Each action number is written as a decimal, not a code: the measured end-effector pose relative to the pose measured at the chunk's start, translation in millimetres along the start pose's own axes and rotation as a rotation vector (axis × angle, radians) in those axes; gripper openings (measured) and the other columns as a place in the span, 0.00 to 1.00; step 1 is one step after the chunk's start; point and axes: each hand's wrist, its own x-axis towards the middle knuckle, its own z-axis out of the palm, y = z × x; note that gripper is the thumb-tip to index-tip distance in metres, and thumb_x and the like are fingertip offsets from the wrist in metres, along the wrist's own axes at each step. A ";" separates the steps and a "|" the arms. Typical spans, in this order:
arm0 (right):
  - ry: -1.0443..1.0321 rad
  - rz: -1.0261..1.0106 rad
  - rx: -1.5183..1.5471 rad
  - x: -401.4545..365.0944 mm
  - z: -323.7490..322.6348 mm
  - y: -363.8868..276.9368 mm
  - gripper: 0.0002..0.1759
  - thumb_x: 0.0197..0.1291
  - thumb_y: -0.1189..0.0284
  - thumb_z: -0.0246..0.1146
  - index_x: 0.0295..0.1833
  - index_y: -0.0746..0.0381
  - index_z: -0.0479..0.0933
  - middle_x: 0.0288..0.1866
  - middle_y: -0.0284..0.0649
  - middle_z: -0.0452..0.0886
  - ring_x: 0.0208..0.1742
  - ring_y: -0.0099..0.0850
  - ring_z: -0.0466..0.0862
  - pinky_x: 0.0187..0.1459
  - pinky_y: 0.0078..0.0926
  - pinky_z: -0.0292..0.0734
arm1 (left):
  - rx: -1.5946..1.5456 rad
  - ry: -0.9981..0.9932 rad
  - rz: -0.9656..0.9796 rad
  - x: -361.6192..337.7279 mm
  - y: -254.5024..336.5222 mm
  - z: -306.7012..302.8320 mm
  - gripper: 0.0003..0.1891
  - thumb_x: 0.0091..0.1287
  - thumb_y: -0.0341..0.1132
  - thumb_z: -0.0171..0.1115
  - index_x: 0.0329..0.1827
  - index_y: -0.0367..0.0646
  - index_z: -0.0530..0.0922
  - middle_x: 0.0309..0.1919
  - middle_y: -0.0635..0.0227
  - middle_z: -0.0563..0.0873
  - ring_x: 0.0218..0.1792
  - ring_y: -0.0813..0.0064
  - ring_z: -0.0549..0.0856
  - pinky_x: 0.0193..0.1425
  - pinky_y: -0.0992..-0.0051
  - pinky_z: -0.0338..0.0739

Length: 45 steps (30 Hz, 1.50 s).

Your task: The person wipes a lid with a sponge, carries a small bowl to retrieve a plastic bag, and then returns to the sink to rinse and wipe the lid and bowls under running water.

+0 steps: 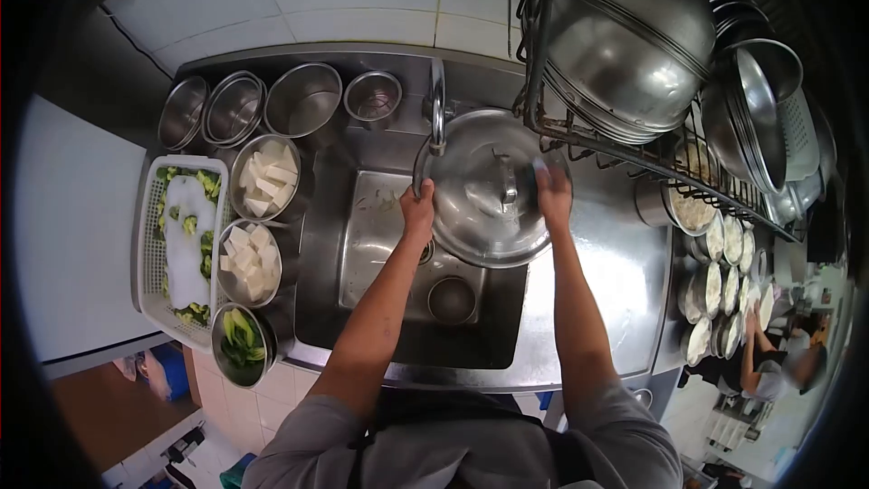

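A large round metal lid with a strap handle on top covers a pot, straddling the sink's right edge below the faucet. My left hand is closed at its left rim, by a dark loop handle. On the opposite side my right hand grips the rim, its fingertips over the lid and slightly blurred. The lid hides the pot's body. Beneath and to the left, the steel sink shows food scraps and a small round bowl near its front.
Left of the sink stand tofu bowls, a greens bowl and a white broccoli basket. Metal pots line the back. A wire rack with bowls overhangs the right; filled bowls and another person are beyond.
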 end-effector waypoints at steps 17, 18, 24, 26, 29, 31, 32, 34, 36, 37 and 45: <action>-0.238 -0.364 -0.453 97.5 61.6 25.0 0.20 0.67 0.57 0.60 0.59 0.53 0.81 0.56 0.56 0.77 0.60 0.55 0.75 0.59 0.53 0.70 | 0.111 0.037 0.196 0.3 -19.7 5.8 0.21 0.70 0.50 0.63 0.38 0.35 0.80 0.26 0.56 0.83 0.29 0.65 0.81 0.39 0.63 0.75; -0.287 -0.360 -0.634 105.5 83.3 20.2 0.19 0.69 0.59 0.57 0.57 0.57 0.81 0.55 0.55 0.79 0.61 0.54 0.75 0.61 0.49 0.69 | 0.089 0.073 0.198 -3.8 -13.7 6.7 0.20 0.70 0.49 0.63 0.38 0.36 0.80 0.26 0.61 0.82 0.29 0.69 0.79 0.37 0.65 0.73; -0.396 -0.446 -0.903 -35.5 144.8 -50.0 0.28 0.62 0.60 0.61 0.69 0.50 0.73 0.72 0.57 0.66 0.74 0.55 0.64 0.72 0.63 0.55 | 0.002 0.042 0.054 5.0 -21.9 11.9 0.17 0.71 0.43 0.60 0.37 0.34 0.80 0.24 0.58 0.83 0.27 0.70 0.80 0.36 0.64 0.75; -0.383 -0.376 -0.857 -48.9 135.3 -59.9 0.28 0.63 0.61 0.60 0.70 0.50 0.72 0.74 0.58 0.64 0.75 0.56 0.63 0.72 0.67 0.52 | -0.022 0.077 0.113 -13.5 5.0 10.8 0.16 0.71 0.42 0.59 0.37 0.34 0.80 0.23 0.57 0.82 0.27 0.72 0.79 0.36 0.65 0.74; -0.191 -0.246 -1.001 29.2 137.9 -32.8 0.28 0.63 0.65 0.59 0.70 0.57 0.71 0.71 0.52 0.67 0.74 0.57 0.63 0.72 0.64 0.54 | 0.008 0.060 0.153 -24.7 -3.4 14.3 0.16 0.71 0.42 0.61 0.36 0.35 0.79 0.23 0.59 0.82 0.27 0.74 0.78 0.35 0.65 0.74; -0.156 -0.341 -1.024 40.0 155.2 -43.3 0.27 0.63 0.67 0.60 0.68 0.60 0.72 0.69 0.50 0.69 0.71 0.56 0.66 0.69 0.62 0.58 | 0.117 0.101 0.154 -18.4 -0.9 17.2 0.16 0.71 0.43 0.62 0.37 0.35 0.79 0.23 0.60 0.81 0.27 0.76 0.77 0.35 0.66 0.73; -0.155 -0.484 -1.039 19.1 161.6 -41.4 0.26 0.62 0.67 0.61 0.66 0.62 0.73 0.67 0.50 0.70 0.69 0.55 0.67 0.68 0.60 0.60 | 0.178 0.115 0.149 -16.0 -1.4 14.4 0.16 0.71 0.43 0.63 0.37 0.35 0.79 0.23 0.60 0.81 0.28 0.76 0.77 0.35 0.67 0.73; -0.165 -0.637 -0.937 -44.7 153.2 -53.9 0.24 0.60 0.70 0.62 0.62 0.62 0.75 0.64 0.49 0.72 0.63 0.54 0.71 0.63 0.57 0.64 | -0.018 0.056 0.052 -6.6 -14.5 13.2 0.16 0.71 0.43 0.63 0.38 0.36 0.78 0.25 0.61 0.82 0.29 0.77 0.77 0.35 0.68 0.73; -0.161 -0.582 -0.805 -91.3 116.4 -70.7 0.20 0.59 0.73 0.63 0.58 0.62 0.78 0.60 0.48 0.74 0.59 0.52 0.74 0.59 0.53 0.68 | -0.137 -0.020 -0.017 -3.1 -17.6 19.7 0.14 0.71 0.41 0.63 0.39 0.36 0.79 0.28 0.63 0.84 0.31 0.78 0.78 0.37 0.68 0.73; -0.146 -0.517 -0.789 -104.5 100.8 -71.4 0.19 0.58 0.75 0.62 0.57 0.62 0.78 0.58 0.47 0.75 0.57 0.52 0.75 0.58 0.51 0.69 | -0.151 -0.060 -0.036 -3.5 -15.5 15.7 0.13 0.71 0.40 0.63 0.40 0.36 0.79 0.30 0.64 0.85 0.33 0.78 0.79 0.38 0.68 0.74; -0.086 -0.071 -0.522 -83.1 18.3 -78.8 0.14 0.72 0.71 0.53 0.36 0.69 0.75 0.33 0.59 0.79 0.37 0.57 0.81 0.37 0.47 0.72 | -0.511 -0.345 -0.479 -7.1 -11.8 -15.6 0.29 0.74 0.66 0.43 0.44 0.50 0.78 0.29 0.77 0.79 0.32 0.79 0.79 0.40 0.73 0.74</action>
